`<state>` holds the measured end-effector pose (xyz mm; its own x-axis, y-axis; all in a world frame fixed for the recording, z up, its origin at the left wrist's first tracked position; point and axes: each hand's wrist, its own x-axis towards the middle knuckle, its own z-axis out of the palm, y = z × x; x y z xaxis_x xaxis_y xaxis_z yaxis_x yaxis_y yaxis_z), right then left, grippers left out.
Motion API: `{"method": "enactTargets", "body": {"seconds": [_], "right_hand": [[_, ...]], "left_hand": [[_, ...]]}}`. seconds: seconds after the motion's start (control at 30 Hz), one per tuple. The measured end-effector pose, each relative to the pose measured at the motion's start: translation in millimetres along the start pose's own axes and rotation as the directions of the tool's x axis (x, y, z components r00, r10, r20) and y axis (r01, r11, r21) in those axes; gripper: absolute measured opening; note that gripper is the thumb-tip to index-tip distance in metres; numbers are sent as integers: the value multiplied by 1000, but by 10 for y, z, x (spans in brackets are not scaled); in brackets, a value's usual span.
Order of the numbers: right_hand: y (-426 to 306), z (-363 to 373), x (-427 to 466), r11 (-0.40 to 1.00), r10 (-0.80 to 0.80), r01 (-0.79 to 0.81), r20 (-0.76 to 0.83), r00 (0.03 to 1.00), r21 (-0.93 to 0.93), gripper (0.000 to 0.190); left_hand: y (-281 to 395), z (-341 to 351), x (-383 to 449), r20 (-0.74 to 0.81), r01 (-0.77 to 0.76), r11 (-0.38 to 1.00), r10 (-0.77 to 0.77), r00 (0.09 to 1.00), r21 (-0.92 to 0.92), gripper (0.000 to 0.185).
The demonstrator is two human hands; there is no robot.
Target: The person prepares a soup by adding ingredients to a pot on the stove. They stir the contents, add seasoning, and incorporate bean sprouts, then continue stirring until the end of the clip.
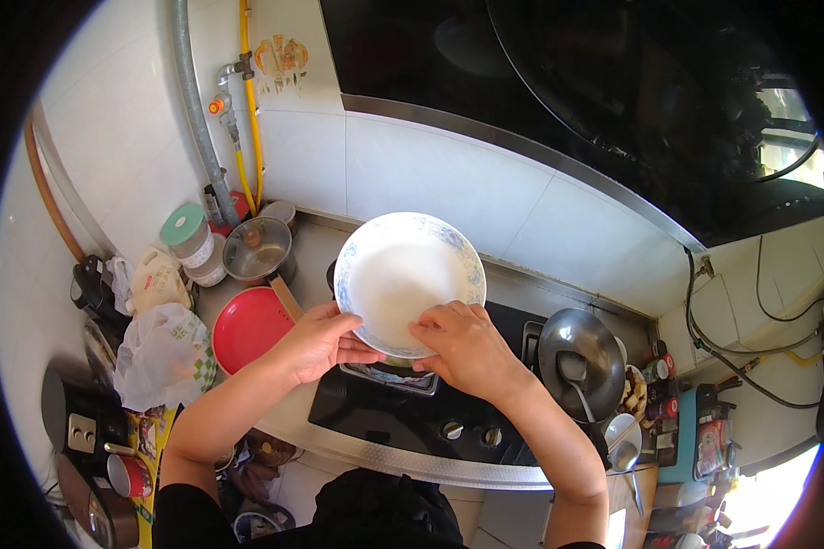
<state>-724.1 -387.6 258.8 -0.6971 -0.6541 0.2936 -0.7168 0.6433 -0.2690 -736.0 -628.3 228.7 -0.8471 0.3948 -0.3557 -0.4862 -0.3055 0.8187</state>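
A white plate (398,281) with a blue floral rim is held up over the left part of the black gas cooktop (378,418), its inner face towards me. My left hand (323,341) grips the lower left edge, thumb on the inner face and fingers behind. At the lower right edge is my right hand (463,346), its curled fingers lying over the rim and touching the inner face. The plate hides most of what stands on the left burner below.
A steel wok (596,343) holding a ladle (572,370) sits on the right burner. Left of the cooktop are a red pan (250,329), a glass-lidded pot (257,250) and plastic bags (165,357). A black range hood (590,103) juts out above. Seasoning jars (659,408) line the right.
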Motion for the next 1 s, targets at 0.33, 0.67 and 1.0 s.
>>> {"method": "enactTargets", "body": {"seconds": [0.33,0.67,1.0], "right_hand": [[-128,-38,77,961,-122,139,-85,989,238,18],[37,72,483,774,437,-187,-298,849,604,11],[643,434,156,857,497,-409,-289,818,313,18]], "left_hand": [[26,-206,-234,17,45,997,-44,999,-66,34],[82,-582,-482,-104,-18,996,9,995,-85,37],[183,-705,-607,-213,-46,999,45,976,4,35]]}}
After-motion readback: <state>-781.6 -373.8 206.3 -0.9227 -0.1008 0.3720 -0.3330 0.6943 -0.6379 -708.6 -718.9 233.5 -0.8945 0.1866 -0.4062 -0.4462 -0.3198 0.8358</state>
